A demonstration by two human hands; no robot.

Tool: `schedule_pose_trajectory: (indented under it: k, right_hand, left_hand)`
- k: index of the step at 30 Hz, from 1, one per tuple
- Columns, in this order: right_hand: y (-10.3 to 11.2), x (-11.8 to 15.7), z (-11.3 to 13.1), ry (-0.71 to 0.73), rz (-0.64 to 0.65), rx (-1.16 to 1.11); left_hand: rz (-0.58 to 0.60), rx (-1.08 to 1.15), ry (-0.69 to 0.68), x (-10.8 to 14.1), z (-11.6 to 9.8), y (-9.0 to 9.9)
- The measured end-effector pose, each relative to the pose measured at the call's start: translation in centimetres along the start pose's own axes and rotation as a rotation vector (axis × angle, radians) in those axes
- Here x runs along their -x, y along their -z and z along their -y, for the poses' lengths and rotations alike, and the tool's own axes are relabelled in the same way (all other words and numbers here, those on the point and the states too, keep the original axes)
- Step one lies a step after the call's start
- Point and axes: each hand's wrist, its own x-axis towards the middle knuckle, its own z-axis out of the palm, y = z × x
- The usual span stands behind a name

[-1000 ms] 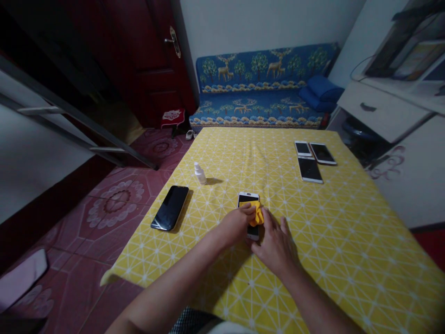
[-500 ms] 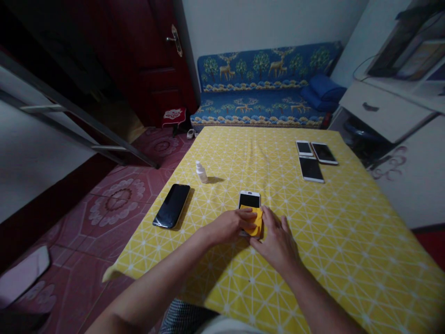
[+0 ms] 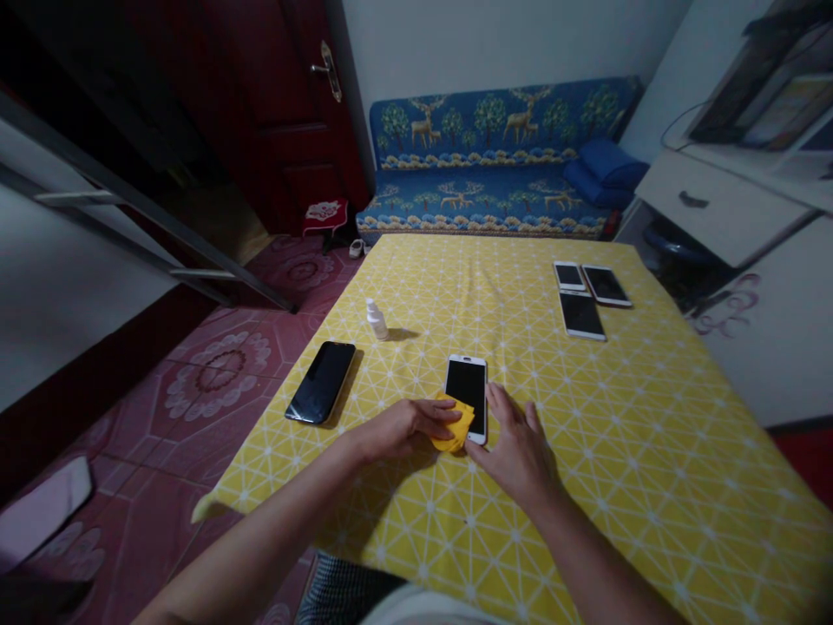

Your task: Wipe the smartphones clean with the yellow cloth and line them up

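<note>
White phone: lies face up on the yellow tablecloth (image 3: pixel 586 408), towards the near edge of the tabletop and left of its middle. The phone (image 3: pixel 467 382) sits ahead of and between the two hands, its long axis running from the near edge towards the far edge.
Yellow cloth: bunched at the phone's near left corner, partly over the screen and partly off its left side (image 3: pixel 450 431).
Left hand: fingers (image 3: pixel 441 415) closed down on the cloth, palm low; forearm reaches in from the near left. Contact with the phone appears to be through the cloth.
Right hand (image 3: pixel 524 456): thumb and forefinger spread, thumb at the phone's near end, forefinger beside its right long side; nothing gripped. Forearm comes from the near right.
Nearer hand: neither clearly; the two flank the phone, apart from each other.
Black phone (image 3: pixel 322 382): near the tabletop's left edge, slanted.
White bottle (image 3: pixel 377 320): upright, beyond the black phone.
Three other phones (image 3: pixel 581 314): grouped towards the far right corner.
</note>
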Motion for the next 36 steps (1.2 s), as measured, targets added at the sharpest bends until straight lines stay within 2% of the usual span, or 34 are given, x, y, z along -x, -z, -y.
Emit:
schedule_pose_trajectory:
  k: [3, 7, 13, 19, 27, 31, 36]
  right_hand:
    - [0.1, 0.0, 0.0, 0.002, -0.005, -0.001]
    - [0.3, 0.0, 0.2, -0.021, -0.006, 0.01]
    - [0.2, 0.0, 0.2, 0.0, -0.028, -0.008]
    - [0.3, 0.0, 0.2, -0.004, -0.002, -0.006]
    - [0.6, 0.0, 0.4, -0.019, 0.009, 0.004]
    - [0.6, 0.0, 0.4, 0.003, -0.004, 0.01]
    - [0.5, -0.1, 0.3, 0.0, -0.009, 0.01]
  left_hand:
    - [0.099, 0.131, -0.026, 0.9, 0.2, 0.0]
    - [0.104, 0.149, 0.043, 1.9, -0.1, -0.2]
    - [-0.019, 0.077, 0.089, 3.2, -0.2, -1.3]
    - [-0.132, -0.008, 0.105, 3.3, 0.3, -2.5]
    - [-0.364, -0.114, 0.234, 4.0, -1.1, -5.8]
    - [-0.385, -0.123, 0.291, 3.5, -1.5, -6.4]
    - [-0.377, -0.155, 0.324, 2.0, -0.8, -6.0]
